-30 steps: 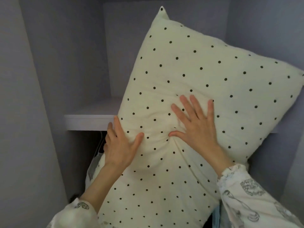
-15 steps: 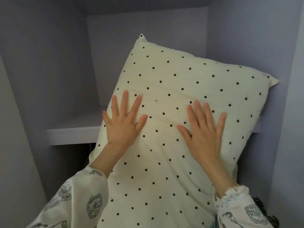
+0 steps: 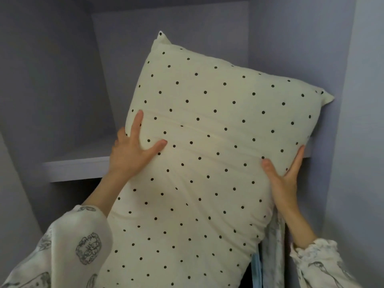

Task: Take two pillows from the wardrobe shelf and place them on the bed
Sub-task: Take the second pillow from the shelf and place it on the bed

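A large cream pillow [image 3: 207,142] with black dots leans tilted over the front edge of the pale wardrobe shelf [image 3: 76,169], its top corners up inside the compartment. My left hand [image 3: 135,150] grips the pillow's left edge, thumb on the front and the other fingers wrapped behind. My right hand [image 3: 284,175] clasps the right edge lower down, thumb on the front. The pillow's lower end hangs below the shelf toward me. No second pillow shows.
Lilac wardrobe walls close in on the left [image 3: 41,80], back and right [image 3: 353,121]. Below the shelf, hanging fabric [image 3: 272,246] and a blue strip [image 3: 256,269] show beside the pillow's right side.
Both hands have slid outward from lying flat on the pillow's front to gripping its left and right edges. The pillow stays leaning on the shelf.
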